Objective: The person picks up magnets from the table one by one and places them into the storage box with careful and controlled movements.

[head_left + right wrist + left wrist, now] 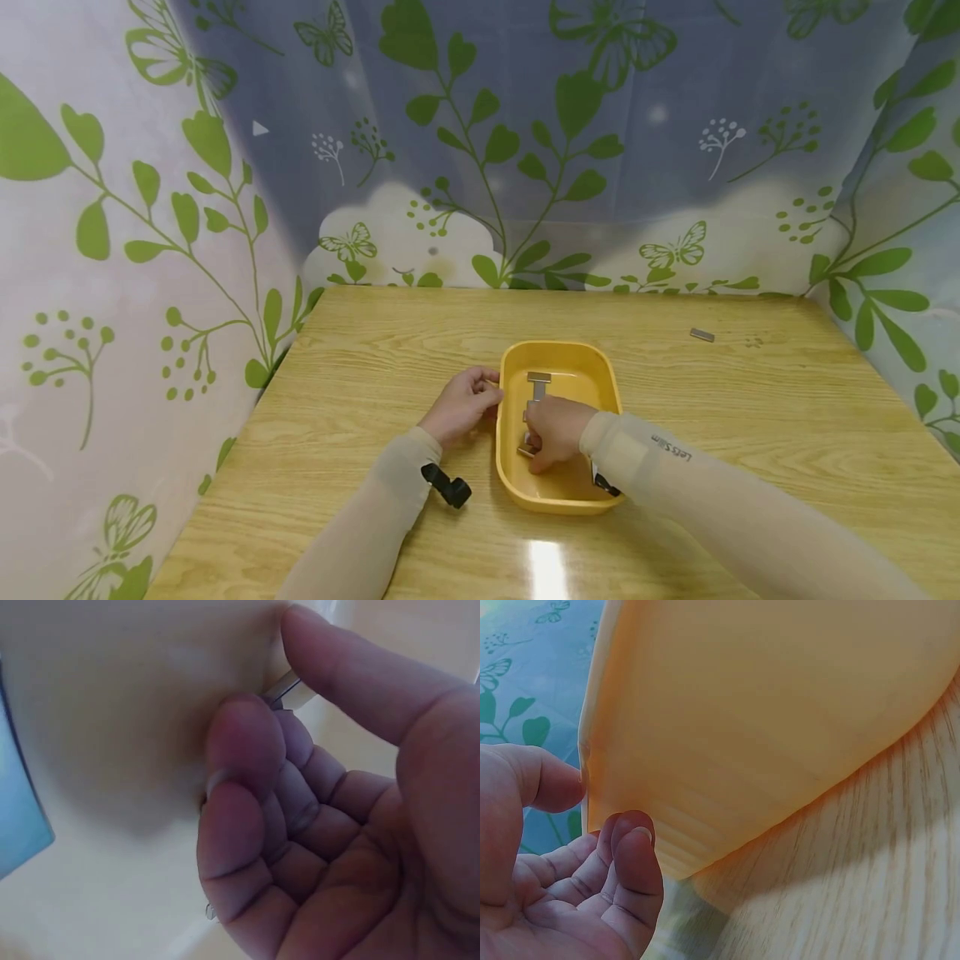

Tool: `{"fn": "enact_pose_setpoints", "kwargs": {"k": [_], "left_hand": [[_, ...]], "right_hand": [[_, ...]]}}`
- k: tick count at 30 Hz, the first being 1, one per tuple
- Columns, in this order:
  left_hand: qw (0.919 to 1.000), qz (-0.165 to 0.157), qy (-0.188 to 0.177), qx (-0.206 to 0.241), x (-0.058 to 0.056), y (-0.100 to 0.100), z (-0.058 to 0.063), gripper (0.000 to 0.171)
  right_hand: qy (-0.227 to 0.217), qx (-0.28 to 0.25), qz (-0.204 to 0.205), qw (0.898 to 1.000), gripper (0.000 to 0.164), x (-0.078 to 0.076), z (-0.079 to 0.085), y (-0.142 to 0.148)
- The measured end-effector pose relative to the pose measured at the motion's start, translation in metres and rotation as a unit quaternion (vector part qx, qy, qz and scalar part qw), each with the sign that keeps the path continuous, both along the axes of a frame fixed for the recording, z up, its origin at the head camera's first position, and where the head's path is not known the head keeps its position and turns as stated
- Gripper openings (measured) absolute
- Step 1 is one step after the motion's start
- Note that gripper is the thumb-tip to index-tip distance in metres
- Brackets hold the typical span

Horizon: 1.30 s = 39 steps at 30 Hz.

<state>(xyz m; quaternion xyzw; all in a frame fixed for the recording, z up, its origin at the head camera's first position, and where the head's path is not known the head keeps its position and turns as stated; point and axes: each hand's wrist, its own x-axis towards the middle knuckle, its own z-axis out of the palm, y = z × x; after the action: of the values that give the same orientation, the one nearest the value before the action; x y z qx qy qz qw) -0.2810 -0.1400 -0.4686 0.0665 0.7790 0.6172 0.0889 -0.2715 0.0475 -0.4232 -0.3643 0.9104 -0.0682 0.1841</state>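
In the head view, a yellow plastic tub [558, 498] stands on the wooden table with several small, flat, silvery metal bars in it. My left hand [465, 406] is at the tub's left side. Its thumb meets the rim and its curled fingers lie against the outer wall in the left wrist view. My right hand [557, 427] reaches down into the tub, fingers curled. A metal bar [281, 688] shows between its thumb and fingertips, partly hidden by them. Farther up in the tub lies another metal bar [538, 377]; a shiny bar [19, 795] sits beside the hand in the right wrist view.
One more metal bar [702, 335] lies on the wooden table [750, 400] toward the back right. A patterned curtain [465, 183] with leaves and butterflies encloses the table's back and sides.
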Motion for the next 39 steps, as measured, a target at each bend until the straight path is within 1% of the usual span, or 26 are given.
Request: {"fn": "enact_pose_setpoints", "kwargs": {"k": [5,10,17,25,30,33,36,39], "left_hand": [[1.0,0.001,-0.001,0.0,-0.0005,-0.0002,-0.0006,0.034],[1.0,0.001,-0.001,0.003,-0.0005,-0.0001,-0.0012,0.035],[1.0,-0.003,0.0,0.008,-0.0003,-0.0001,-0.001,0.035],[0.9999,-0.007,0.012,0.006,0.0,-0.0004,-0.0008,0.034],[0.9999,-0.007,0.012,0.007,0.0003,-0.0006,-0.0001,0.035],[0.9999,-0.007,0.012,-0.002,0.0006,-0.0011,0.0008,0.035],[0.9999,-0.008,0.011,-0.006,0.0014,-0.0013,0.0021,0.035],[0.9999,-0.008,0.007,-0.005,0.0022,-0.0012,0.0027,0.035]], "right_hand": [[0.006,0.005,0.002,1.0,0.033,-0.0006,-0.0012,-0.0003],[0.01,0.01,-0.006,1.0,0.033,-0.0013,-0.0027,-0.0016],[0.002,0.013,-0.01,1.0,0.034,-0.0033,-0.0048,-0.0012],[-0.033,-0.004,-0.027,0.999,0.03,-0.0042,-0.0025,0.0002],[-0.035,-0.012,-0.026,0.999,0.026,-0.0047,-0.0021,0.0006],[-0.041,-0.02,-0.026,0.999,0.029,-0.0041,-0.001,0.0009],[-0.039,-0.022,-0.016,0.999,0.034,-0.0029,0.0001,0.0013],[-0.031,-0.012,-0.004,0.999,0.03,-0.002,0.0016,0.0016]]}}
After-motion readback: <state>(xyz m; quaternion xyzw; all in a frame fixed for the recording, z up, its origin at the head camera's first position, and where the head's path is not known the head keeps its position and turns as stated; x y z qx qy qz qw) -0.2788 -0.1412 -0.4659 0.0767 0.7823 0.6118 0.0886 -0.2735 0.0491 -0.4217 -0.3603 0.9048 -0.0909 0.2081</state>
